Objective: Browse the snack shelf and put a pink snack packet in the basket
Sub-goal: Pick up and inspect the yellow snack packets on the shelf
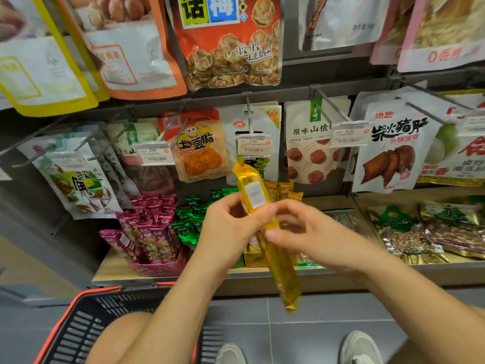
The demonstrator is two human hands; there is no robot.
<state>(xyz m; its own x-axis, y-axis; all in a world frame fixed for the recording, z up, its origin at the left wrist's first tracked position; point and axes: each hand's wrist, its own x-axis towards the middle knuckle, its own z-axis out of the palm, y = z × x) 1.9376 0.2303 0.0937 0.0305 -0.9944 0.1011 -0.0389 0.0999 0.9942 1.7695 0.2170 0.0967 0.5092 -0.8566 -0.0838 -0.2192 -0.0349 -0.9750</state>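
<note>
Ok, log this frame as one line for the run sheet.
stage: browsing | left hand: holds yellow packet | right hand: holds same packet | pink packets: on shelf, untouched | basket: no pink packet visible

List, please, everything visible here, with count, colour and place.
yellow packet: one, yellow, in both hands.
pink packets: many, pink, boxed, left on the shelf.
green packets: many, green, beside the pink ones.
nut bags: several, green and gold, right on the shelf.
hanging pouches: many, mixed colours, on hooks above.
basket: one, black with orange rim, floor lower left.
shoes: two, pale grey, bottom edge.
left hand: one, grips the yellow packet.
right hand: one, pinches the yellow packet.
</note>
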